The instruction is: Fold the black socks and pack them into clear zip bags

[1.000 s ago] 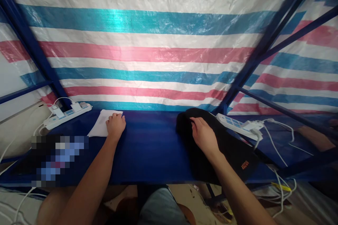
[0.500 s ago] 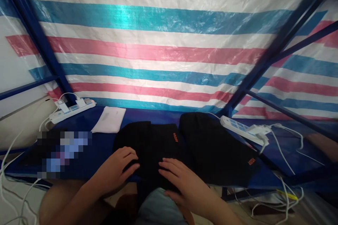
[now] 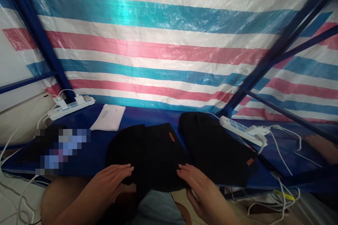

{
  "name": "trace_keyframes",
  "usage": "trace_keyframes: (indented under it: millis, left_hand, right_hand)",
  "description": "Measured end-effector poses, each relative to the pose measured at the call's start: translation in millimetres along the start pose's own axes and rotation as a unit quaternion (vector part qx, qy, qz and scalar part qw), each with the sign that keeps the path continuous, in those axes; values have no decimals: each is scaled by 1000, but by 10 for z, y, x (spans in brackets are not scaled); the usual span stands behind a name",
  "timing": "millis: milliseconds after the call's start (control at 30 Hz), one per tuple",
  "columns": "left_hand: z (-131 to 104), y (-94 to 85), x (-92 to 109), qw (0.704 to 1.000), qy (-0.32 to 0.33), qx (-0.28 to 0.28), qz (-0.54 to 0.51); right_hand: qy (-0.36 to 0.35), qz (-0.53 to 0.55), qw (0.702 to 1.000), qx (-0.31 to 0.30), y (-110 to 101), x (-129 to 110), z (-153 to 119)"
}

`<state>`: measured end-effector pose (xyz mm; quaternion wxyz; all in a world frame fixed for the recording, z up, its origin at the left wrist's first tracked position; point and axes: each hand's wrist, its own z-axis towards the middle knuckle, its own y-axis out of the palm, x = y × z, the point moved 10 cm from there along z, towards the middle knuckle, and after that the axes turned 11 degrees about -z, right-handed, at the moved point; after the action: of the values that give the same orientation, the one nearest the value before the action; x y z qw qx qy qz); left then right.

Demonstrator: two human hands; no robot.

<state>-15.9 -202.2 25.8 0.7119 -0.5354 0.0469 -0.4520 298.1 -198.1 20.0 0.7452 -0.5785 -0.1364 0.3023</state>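
A black cloth piece [image 3: 155, 154] with a rounded left end and small orange lettering lies in front of me, its near edge hanging over the table's front edge. My left hand [image 3: 113, 177] rests on its near left part, fingers stretched out. On its near right part lies my right hand [image 3: 196, 182], fingers extended and thumb apart. Neither hand grips the cloth. To the right, a second black cloth piece [image 3: 216, 144], also with orange lettering, is spread on the blue table [image 3: 92, 154].
White power strips stand at the back left [image 3: 71, 108] and right [image 3: 243, 130], with cables trailing. A folded white sheet [image 3: 109, 117] lies behind the cloth. At left is a blurred-out dark object [image 3: 60, 147]. Blue metal posts and a striped tarp [image 3: 158, 49] close off the back.
The near black cloth now lies flatter and wider, shifted slightly left. My left hand has moved left and toward me; my right hand has moved right, so they are farther apart.
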Motion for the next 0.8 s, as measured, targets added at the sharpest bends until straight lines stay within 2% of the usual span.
trace_keyframes:
  millis: [100, 200, 300, 367, 433, 500, 567, 667, 800]
  left_hand:
    - [225, -204, 5, 1000, -10, -2, -16]
    - [578, -496, -98, 999, -41, 32, -6]
    - [976, -690, -413, 991, -115, 65, 6]
    - [1226, -641, -677, 986, -161, 48, 8]
    - [1420, -491, -928, 981, -191, 17, 18]
    - [1519, -303, -1142, 976, -216, -12, 38]
    - [1522, -146, -1287, 970, -236, -26, 58]
    - [1413, -72, -1340, 965, -254, -7, 62]
    - [1186, -134, -1213, 961, -275, 21, 28]
  right_hand:
    - [15, 71, 997, 27, -425, 86, 223]
    - [28, 117, 991, 59, -794, 271, 604]
    - [69, 125, 987, 70, -883, 623, 1106]
    - [78, 117, 989, 46, -740, 850, 1461]
    - [69, 87, 993, 27, -532, 1033, 1773]
    - [61, 32, 998, 6, -300, 1162, 2000]
    - [48, -47, 998, -3, -126, 1200, 2133]
    - [17, -122, 992, -15, 41, 1084, 2193]
    - [23, -146, 987, -63, 215, 868, 2188]
